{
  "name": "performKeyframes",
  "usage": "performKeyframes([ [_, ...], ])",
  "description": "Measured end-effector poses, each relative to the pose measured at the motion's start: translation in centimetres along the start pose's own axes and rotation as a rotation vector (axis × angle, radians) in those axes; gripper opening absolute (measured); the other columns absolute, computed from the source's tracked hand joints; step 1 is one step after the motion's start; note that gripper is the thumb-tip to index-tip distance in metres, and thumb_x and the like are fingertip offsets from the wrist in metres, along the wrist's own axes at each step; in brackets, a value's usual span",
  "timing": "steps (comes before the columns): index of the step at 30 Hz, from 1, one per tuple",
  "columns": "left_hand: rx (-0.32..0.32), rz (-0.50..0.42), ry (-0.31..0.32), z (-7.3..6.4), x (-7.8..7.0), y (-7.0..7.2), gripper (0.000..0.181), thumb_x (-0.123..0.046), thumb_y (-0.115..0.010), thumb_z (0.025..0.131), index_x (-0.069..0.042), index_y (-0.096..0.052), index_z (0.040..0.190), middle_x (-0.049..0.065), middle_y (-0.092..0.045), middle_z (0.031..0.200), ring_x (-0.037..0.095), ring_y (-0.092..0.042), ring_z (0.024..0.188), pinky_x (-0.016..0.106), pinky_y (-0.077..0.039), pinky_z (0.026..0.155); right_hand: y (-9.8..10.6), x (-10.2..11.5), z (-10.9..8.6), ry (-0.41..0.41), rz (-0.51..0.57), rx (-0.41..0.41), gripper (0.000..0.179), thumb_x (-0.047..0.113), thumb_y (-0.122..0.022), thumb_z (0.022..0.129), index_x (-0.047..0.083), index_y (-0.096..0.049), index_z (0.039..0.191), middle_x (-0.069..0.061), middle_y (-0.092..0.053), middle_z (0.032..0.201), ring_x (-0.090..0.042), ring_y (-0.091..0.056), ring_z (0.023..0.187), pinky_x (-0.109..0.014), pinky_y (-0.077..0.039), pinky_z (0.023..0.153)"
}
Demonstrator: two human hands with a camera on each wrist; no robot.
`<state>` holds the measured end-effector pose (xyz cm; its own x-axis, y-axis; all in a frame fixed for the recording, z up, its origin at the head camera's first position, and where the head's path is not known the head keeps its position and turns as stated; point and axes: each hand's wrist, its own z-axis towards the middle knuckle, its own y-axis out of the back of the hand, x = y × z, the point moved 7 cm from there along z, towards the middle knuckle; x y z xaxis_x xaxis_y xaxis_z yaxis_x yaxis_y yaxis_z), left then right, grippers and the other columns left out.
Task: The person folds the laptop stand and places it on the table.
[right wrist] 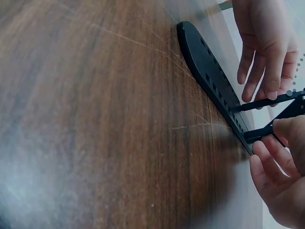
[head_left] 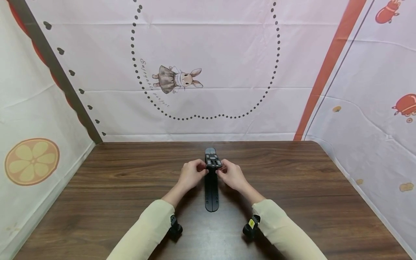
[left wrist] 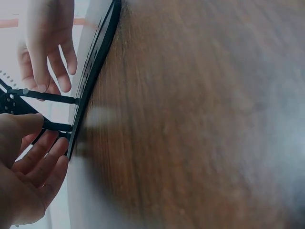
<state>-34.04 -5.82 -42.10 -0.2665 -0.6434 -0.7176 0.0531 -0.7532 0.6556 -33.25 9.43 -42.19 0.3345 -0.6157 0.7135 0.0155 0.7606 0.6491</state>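
Note:
A black folding stand (head_left: 212,191) stands on the table, with a long round-ended base and a small top plate (head_left: 213,161) with grey pads raised on thin legs. On its left side, my left hand (head_left: 192,174) pinches a leg (left wrist: 58,126) between thumb and fingers. Opposite it, my right hand (head_left: 231,174) pinches the leg on the other side, low under the plate. In the right wrist view the right hand's thumb and fingertips close round that leg (right wrist: 259,132) just above the base (right wrist: 205,71). The hands partly hide the legs.
The dark wooden table (head_left: 130,173) carries the stand near its middle, towards the back. A printed cloth (head_left: 227,72) with a rabbit drawing hangs behind the table's far edge, and cloth also borders both sides. Small black cameras (head_left: 175,228) sit at both wrists.

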Motion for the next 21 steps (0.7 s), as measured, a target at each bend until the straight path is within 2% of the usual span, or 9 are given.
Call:
performKeyframes([
  [10, -0.01, -0.001, 0.008, 0.31, 0.08, -0.26, 0.006, -0.009, -0.071, 0.078, -0.012, -0.065, 0.079, -0.002, -0.068, 0.08, 0.011, -0.064, 0.076, 0.03, -0.05, 0.071, -0.28, 0.2, 0.32, 0.019, -0.057, -0.013, 0.013, 0.006, -0.065, 0.082, 0.011, -0.053, 0.08, -0.004, -0.067, 0.078, -0.015, -0.064, 0.072, -0.027, -0.048, 0.058],
  [15, -0.003, 0.008, 0.009, 0.34, 0.08, -0.31, 0.006, -0.008, -0.07, 0.078, -0.009, -0.065, 0.081, -0.002, -0.068, 0.08, 0.011, -0.064, 0.077, 0.029, -0.051, 0.07, -0.24, 0.53, 0.37, 0.028, -0.075, -0.016, 0.011, 0.004, -0.063, 0.082, 0.009, -0.054, 0.081, -0.005, -0.066, 0.075, -0.013, -0.057, 0.063, -0.025, -0.044, 0.053],
  [21, -0.016, -0.011, 0.0, 0.25, -0.01, -0.33, 0.007, -0.007, -0.07, 0.079, -0.011, -0.064, 0.079, -0.002, -0.067, 0.079, 0.012, -0.064, 0.076, 0.028, -0.051, 0.066, -0.33, 0.55, 0.38, 0.049, -0.091, -0.003, 0.01, 0.002, -0.062, 0.083, 0.007, -0.054, 0.084, -0.005, -0.065, 0.077, -0.012, -0.056, 0.064, -0.024, -0.044, 0.053],
])
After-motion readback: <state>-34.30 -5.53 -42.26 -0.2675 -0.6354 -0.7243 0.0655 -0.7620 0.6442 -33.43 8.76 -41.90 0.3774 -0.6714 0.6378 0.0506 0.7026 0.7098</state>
